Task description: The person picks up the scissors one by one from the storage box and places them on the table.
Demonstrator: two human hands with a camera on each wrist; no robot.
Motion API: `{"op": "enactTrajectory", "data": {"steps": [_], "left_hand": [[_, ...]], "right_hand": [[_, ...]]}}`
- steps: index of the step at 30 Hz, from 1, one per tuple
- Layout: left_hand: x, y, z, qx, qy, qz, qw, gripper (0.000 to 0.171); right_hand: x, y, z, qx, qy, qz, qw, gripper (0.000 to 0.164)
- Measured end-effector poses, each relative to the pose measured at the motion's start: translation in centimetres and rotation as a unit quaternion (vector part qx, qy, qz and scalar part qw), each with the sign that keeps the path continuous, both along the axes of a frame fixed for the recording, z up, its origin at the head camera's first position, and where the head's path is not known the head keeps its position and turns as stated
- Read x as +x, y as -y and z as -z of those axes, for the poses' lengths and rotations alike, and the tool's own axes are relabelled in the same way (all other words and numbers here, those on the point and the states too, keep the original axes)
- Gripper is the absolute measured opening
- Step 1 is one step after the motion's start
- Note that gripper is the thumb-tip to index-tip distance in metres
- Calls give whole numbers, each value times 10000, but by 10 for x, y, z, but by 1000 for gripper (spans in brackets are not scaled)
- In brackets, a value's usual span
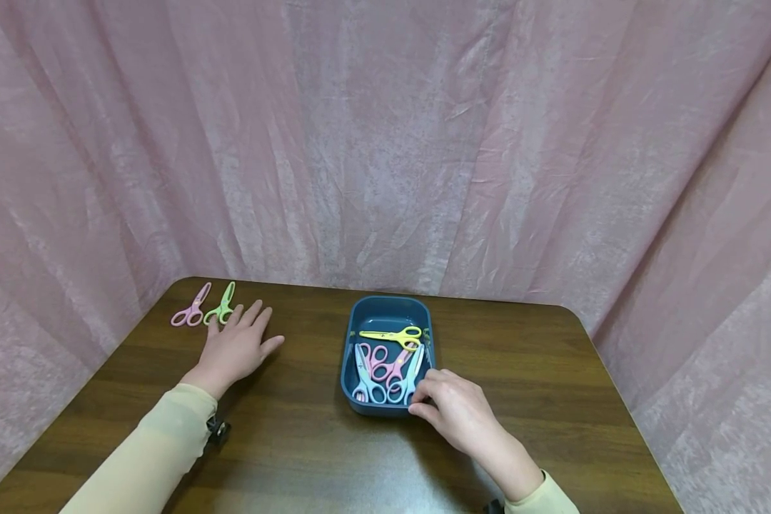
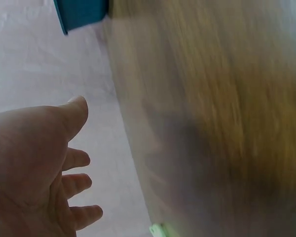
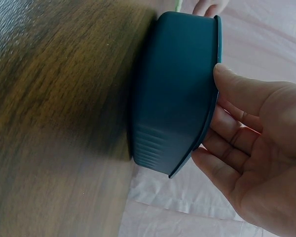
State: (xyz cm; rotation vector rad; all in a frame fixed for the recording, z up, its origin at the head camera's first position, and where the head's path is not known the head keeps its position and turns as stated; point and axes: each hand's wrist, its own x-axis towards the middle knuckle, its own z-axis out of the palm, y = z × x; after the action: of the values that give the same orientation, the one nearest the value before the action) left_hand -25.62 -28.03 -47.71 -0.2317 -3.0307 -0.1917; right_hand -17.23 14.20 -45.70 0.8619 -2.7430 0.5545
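Note:
A dark blue plastic box [image 1: 388, 410] stands on the table with several pairs of scissors inside. Uppermost in it lie yellow scissors [image 1: 395, 335], with pink scissors [image 1: 395, 368] and light blue scissors [image 1: 364, 375] closer to me. My right hand [image 1: 456, 410] pinches the box's near right corner, thumb and fingers at the rim; the right wrist view has the thumb [image 3: 232, 84] on that rim. At the far left, pink scissors [image 1: 193, 307] and green scissors [image 1: 223, 305] lie side by side. My left hand [image 1: 234, 350] is spread just in front of the green pair, holding nothing.
The brown wooden table [image 1: 308, 457] has rounded far corners. Pink curtains [image 1: 385, 143] hang behind it and along both sides. Bare tabletop lies between my left hand and the box, and to the right of the box.

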Motion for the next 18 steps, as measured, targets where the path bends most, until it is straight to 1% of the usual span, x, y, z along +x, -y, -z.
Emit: {"op": "enactTrajectory", "data": {"steps": [6,12,18], "left_hand": [[11,-18,-2,4,-258,262,9993,72],[21,-34,-2,42,-572,574,9967,70],[32,-54,-4,80,-1085,789,9909,66]], "right_hand": [[0,0,0,21,22,22,10000,16],[0,0,-1,21,51,28,10000,16],[1,0,-1,15,32,20,10000,16]]}}
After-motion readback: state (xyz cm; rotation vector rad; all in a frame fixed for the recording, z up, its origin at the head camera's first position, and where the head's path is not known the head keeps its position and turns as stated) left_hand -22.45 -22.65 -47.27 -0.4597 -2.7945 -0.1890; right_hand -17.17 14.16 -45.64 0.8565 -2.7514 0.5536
